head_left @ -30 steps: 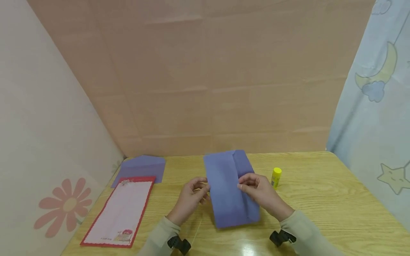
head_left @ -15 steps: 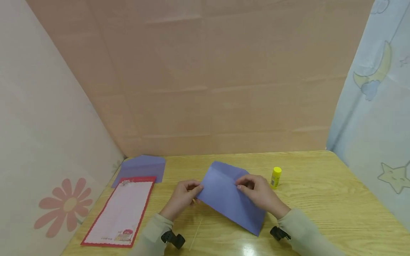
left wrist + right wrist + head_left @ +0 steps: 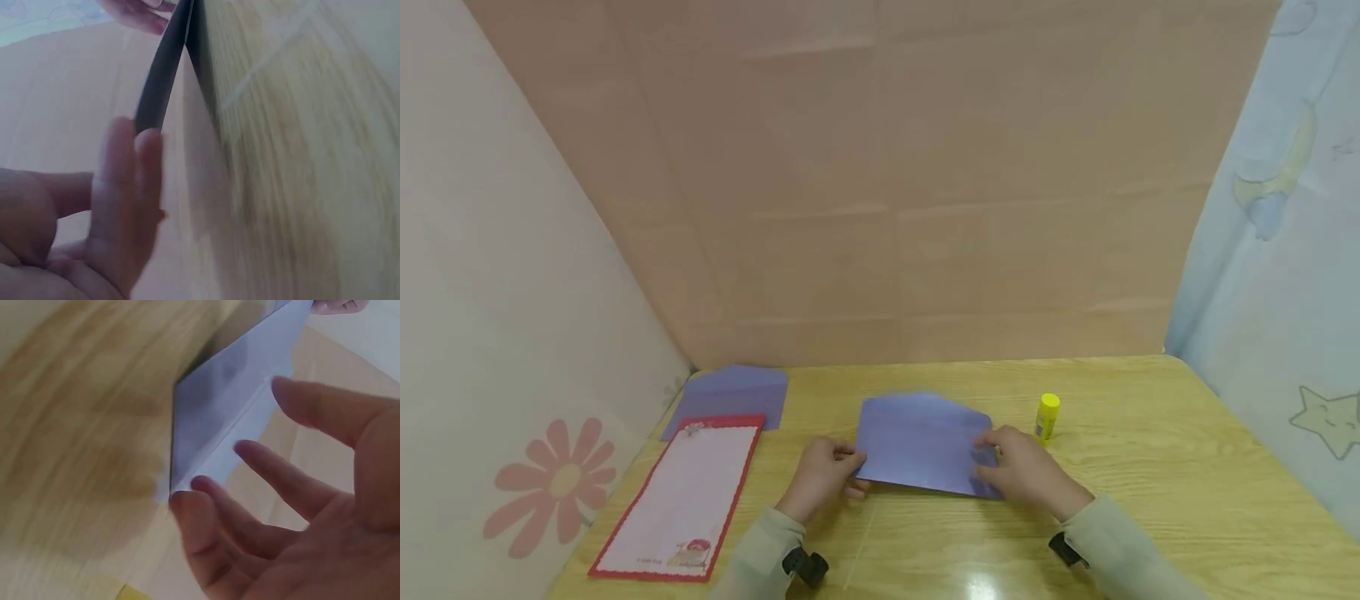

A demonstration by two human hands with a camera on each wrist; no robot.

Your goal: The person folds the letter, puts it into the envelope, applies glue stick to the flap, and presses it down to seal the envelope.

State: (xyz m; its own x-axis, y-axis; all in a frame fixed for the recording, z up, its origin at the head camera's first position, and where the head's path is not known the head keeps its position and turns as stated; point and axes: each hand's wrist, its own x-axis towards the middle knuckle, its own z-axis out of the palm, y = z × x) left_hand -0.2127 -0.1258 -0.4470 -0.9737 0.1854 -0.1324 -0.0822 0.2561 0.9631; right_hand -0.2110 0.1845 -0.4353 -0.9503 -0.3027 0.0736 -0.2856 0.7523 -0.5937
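Note:
A purple paper envelope [image 3: 917, 450] with its flap raised at the far side is held low over the wooden table. My left hand [image 3: 823, 475] pinches its left edge, thumb on top and fingers beneath. In the left wrist view the envelope [image 3: 161, 81] appears nearly edge-on, tilted above the tabletop. At its right edge is my right hand [image 3: 1026, 471], fingers loosely spread and not gripping. The right wrist view shows those spread fingers [image 3: 281, 478] close over the envelope [image 3: 209, 412] and its fold line.
A yellow glue stick [image 3: 1047, 417] stands upright beyond my right hand. At the left lies a red-bordered sheet [image 3: 677, 500], overlapping a second purple envelope [image 3: 733, 400]. A paper-covered wall [image 3: 887, 208] rises behind the table [image 3: 1150, 467].
The envelope has turned from upright, through a slant, to lying crosswise and lower, with its flap away from me. My right fingers have shifted from its middle to its right edge and loosened.

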